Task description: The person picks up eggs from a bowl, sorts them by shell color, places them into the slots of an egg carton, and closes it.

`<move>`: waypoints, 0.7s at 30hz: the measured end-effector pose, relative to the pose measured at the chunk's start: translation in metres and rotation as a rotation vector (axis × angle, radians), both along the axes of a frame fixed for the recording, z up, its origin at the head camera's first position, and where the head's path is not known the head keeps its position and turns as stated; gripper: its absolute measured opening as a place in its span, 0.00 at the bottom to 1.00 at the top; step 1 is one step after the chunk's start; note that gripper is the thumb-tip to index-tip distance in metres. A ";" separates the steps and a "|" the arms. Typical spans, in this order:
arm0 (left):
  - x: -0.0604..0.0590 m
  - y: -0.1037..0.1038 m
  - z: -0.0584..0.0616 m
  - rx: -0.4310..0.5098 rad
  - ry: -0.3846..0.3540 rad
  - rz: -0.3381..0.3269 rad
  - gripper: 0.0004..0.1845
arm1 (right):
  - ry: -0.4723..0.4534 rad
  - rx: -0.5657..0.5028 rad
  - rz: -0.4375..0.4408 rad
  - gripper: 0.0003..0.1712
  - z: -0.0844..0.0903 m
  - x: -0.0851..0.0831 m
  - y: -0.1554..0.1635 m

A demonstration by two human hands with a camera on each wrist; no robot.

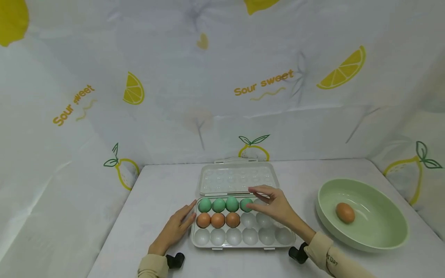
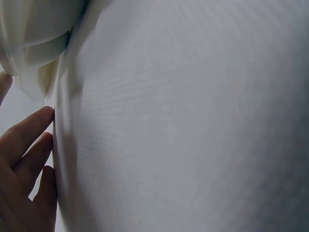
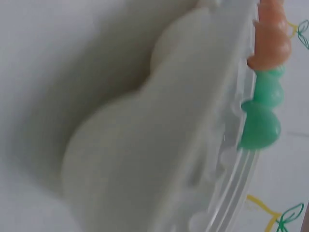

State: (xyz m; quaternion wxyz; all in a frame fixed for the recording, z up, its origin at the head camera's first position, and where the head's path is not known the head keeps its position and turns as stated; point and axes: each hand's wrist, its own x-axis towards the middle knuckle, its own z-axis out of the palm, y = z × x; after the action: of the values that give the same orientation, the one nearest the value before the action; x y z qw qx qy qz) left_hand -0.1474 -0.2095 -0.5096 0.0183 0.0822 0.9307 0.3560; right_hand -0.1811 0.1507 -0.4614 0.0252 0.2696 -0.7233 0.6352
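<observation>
In the head view a clear plastic egg tray [image 1: 241, 244] lies on the table with its lid [image 1: 240, 177] folded back. Several green eggs [image 1: 232, 204] fill the left part of its far row, and three brown eggs [image 1: 218, 220] sit in the middle row. My left hand [image 1: 175, 228] rests its extended fingers against the tray's left edge. Over the far row is my right hand [image 1: 276, 204], thumb and fingers spread apart. Its thumb tip overlaps the rightmost green egg [image 1: 245, 204], which sits in its cup. The right wrist view shows the tray's side [image 3: 125, 164], but no fingers.
To the right of the tray stands a wide light-green bowl [image 1: 386, 231] holding a single brown egg [image 1: 345, 213]. The near row of the tray shows bare cups. Behind the table hangs a white cloth [image 1: 180, 127] printed with lemons.
</observation>
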 end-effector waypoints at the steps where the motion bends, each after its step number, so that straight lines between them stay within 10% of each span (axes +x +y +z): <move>1: 0.000 0.000 0.000 0.000 -0.002 0.000 0.29 | -0.003 -0.002 -0.011 0.26 0.001 -0.001 0.005; 21: 0.000 0.000 -0.002 0.005 0.055 -0.013 0.28 | -0.030 -0.013 -0.240 0.25 0.018 0.004 0.109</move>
State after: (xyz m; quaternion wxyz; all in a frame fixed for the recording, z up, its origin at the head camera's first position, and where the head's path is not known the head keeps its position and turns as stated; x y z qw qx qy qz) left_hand -0.1473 -0.2095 -0.5118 -0.0050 0.0982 0.9293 0.3559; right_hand -0.1767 0.2593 -0.4435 0.0922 0.1712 -0.7465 0.6364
